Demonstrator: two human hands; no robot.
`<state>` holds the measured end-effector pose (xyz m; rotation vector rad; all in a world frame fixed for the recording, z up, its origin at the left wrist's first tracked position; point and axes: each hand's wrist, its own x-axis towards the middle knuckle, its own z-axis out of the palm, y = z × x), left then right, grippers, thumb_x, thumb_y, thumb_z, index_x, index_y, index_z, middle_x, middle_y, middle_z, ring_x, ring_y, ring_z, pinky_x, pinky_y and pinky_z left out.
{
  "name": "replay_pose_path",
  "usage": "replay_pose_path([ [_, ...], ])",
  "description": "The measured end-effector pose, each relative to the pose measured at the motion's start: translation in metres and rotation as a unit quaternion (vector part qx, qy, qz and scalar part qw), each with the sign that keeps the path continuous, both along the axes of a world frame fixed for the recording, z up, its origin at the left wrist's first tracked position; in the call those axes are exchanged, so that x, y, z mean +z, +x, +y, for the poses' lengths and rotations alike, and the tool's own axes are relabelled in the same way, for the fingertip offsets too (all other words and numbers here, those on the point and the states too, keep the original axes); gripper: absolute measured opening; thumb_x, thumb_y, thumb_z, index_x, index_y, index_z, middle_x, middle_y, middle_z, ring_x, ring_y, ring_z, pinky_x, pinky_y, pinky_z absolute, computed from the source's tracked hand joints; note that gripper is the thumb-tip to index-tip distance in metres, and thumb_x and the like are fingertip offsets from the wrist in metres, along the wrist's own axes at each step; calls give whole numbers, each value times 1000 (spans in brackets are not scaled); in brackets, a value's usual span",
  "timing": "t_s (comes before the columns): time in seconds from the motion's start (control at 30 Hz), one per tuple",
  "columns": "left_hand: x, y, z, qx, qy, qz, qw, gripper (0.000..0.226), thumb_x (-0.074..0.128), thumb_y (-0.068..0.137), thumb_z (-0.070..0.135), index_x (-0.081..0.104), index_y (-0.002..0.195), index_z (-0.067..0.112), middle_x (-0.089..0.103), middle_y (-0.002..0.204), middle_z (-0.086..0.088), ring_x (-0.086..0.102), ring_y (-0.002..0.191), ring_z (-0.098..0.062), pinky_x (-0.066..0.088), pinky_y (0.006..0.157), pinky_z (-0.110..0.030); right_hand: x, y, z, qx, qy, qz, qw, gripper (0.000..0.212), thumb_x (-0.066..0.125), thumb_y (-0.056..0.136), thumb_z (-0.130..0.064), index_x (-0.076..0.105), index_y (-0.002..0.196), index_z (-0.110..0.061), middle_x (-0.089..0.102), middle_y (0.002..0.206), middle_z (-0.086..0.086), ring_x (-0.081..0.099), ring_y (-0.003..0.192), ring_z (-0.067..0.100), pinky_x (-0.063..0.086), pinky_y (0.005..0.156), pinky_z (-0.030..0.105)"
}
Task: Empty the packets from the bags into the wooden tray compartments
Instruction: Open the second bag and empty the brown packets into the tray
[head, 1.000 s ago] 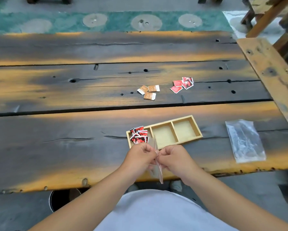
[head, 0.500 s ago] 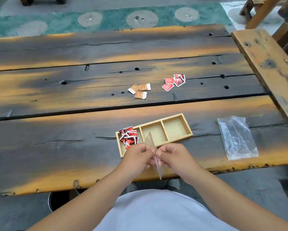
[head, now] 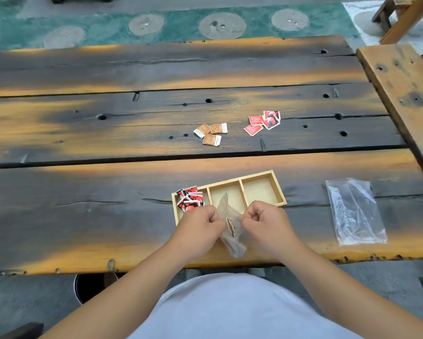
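Nearest: left hand point(head: 200, 222) and right hand point(head: 266, 221), both with fingers curled, pinch the top edges of a small clear zip bag point(head: 231, 228) held between them over the table's point(head: 83, 216) near edge; brown packets show inside it. Just beyond, the wooden tray point(head: 277, 189) with three compartments: the left one holds a heap of red packets point(head: 189, 198), the middle and right ones bare. To the right, apart from the tray, an empty clear bag point(head: 354, 211) lies flat. Farther out on the middle plank: three loose brown packets point(head: 210, 133), and beside them to the right, a cluster of loose red packets point(head: 263, 122)
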<state>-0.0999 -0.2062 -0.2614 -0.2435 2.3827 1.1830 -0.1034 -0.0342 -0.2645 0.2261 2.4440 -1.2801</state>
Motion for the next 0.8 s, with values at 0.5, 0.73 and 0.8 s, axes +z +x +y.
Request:
replay_pose_path([
  [0.5, 16, -14, -37, -1, -75, 95, 993, 29, 56, 80, 14, 40, 56, 17, 43, 53, 5, 38, 56, -16, 29, 55, -30, 33, -21, 27, 17, 33, -2, 999, 12, 61, 78, -9, 63, 66, -7, 60, 58, -1, 52, 58, 14, 45, 58, 29],
  [0.73, 10, -16, -40, 1, -11, 105, 994, 24, 57, 81, 8, 46, 59, 8, 45, 54, 4, 38, 56, -13, 32, 56, -29, 37, -24, 21, -6, 13, -15, 1000, 20, 57, 78, -9, 50, 59, -8, 47, 55, 0, 40, 56, 15, 33, 54, 28],
  [0.8, 2, -15, -41, 33, 74, 85, 993, 23, 57, 81, 15, 50, 62, 5, 50, 54, 5, 41, 57, -13, 35, 59, -30, 41, -24, 16, -26, -28, -44, 998, 22, 53, 81, -7, 50, 59, -10, 47, 57, 2, 40, 55, 15, 32, 51, 26],
])
